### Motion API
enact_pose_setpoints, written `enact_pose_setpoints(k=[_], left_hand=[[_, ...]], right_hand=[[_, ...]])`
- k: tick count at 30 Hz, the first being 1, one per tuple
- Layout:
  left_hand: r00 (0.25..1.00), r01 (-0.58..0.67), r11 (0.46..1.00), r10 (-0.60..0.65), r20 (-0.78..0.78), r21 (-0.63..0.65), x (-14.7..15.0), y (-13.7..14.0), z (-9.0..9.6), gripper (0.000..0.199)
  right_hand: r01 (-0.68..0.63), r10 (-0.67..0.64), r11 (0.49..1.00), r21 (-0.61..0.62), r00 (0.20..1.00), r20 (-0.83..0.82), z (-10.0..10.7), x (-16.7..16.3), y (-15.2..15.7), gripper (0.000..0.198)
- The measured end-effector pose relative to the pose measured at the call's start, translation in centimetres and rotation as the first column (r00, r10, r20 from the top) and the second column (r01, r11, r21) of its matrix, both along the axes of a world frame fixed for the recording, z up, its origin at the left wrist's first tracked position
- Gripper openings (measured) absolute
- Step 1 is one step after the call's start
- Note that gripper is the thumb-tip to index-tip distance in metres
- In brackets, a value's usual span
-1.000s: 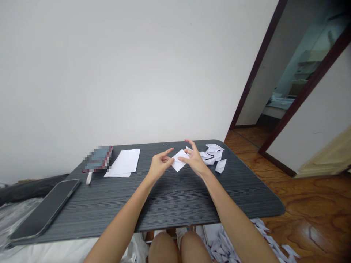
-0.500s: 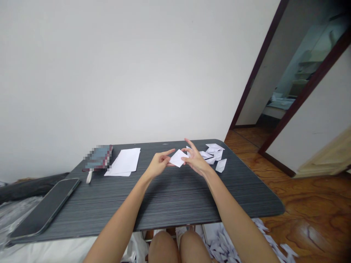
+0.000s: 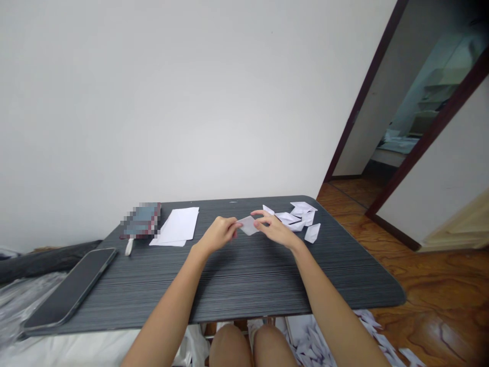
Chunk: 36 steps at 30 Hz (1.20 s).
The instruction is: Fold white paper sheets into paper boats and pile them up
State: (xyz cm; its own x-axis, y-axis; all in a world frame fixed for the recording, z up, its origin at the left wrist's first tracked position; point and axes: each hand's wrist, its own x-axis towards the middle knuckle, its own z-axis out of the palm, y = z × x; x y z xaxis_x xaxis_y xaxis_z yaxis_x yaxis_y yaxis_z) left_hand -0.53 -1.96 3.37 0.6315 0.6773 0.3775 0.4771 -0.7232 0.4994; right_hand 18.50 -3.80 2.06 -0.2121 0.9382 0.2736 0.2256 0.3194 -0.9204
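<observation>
Above the dark table, a small folded piece of white paper (image 3: 248, 225) is held up between my two hands. My left hand (image 3: 220, 233) pinches its left corner between thumb and fingers. On the other side, my right hand (image 3: 275, 229) has its thumb against the right edge of the paper, with the index finger curved over the top corner. Just beyond my right hand lies a loose group of folded white papers (image 3: 301, 214), and one single folded paper (image 3: 312, 233) sits nearer to me.
Flat white sheets (image 3: 178, 224) lie left of my hands, beside a blurred-out dark red-edged object (image 3: 141, 219) and a small white item (image 3: 129, 247). A phone (image 3: 71, 288) rests at the table's left edge. Many folded papers (image 3: 311, 341) are heaped below the table.
The folded paper has tilted and looks flatter from here. My left fingers have closed more tightly on its corner, and my right index finger has come down from pointing up. The view has shifted slightly.
</observation>
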Motion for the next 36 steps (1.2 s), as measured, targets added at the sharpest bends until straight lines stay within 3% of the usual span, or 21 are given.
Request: enact_pose_setpoints(k=[2,5,10,14,18,28,36], left_hand=[[0.999,0.027,0.994,-0.022,0.050,-0.109,0.1,-0.1,0.0,0.038],[0.993,0.079,0.957,-0.051,0.107,-0.278,0.3,-0.1,-0.3,0.038],[0.947,0.157,0.819,0.033,0.319,-0.551,0.6,0.6,-0.5,0.041],[0.874,0.239,0.707,0.142,0.465,-0.666,0.5,0.7,0.0,0.043],[0.891,0.276,0.633,0.115,0.439,-0.724,0.3,0.3,0.4,0.041],[0.871,0.299,0.611,0.139,0.471,-0.733,0.1,0.0,0.8,0.030],[0.881,0.276,0.652,0.123,0.457,-0.707,0.0,0.1,0.7,0.029]], right_hand=[[-0.031,0.026,0.996,0.088,0.998,0.059,0.2,0.0,-0.1,0.020],[-0.097,0.096,0.995,0.021,0.995,0.034,0.0,-0.1,-0.1,0.023],[-0.121,0.117,0.990,-0.072,0.992,-0.051,-0.3,0.0,0.0,0.024],[-0.211,0.192,0.972,-0.107,0.968,-0.162,-0.1,-0.1,-0.2,0.034],[-0.183,0.175,0.981,-0.058,0.977,-0.121,0.2,-0.2,-0.4,0.030],[-0.119,0.118,0.993,-0.008,0.991,-0.062,0.4,0.2,-0.5,0.021],[-0.182,0.181,0.980,0.076,0.983,0.018,0.7,0.4,-0.6,0.018]])
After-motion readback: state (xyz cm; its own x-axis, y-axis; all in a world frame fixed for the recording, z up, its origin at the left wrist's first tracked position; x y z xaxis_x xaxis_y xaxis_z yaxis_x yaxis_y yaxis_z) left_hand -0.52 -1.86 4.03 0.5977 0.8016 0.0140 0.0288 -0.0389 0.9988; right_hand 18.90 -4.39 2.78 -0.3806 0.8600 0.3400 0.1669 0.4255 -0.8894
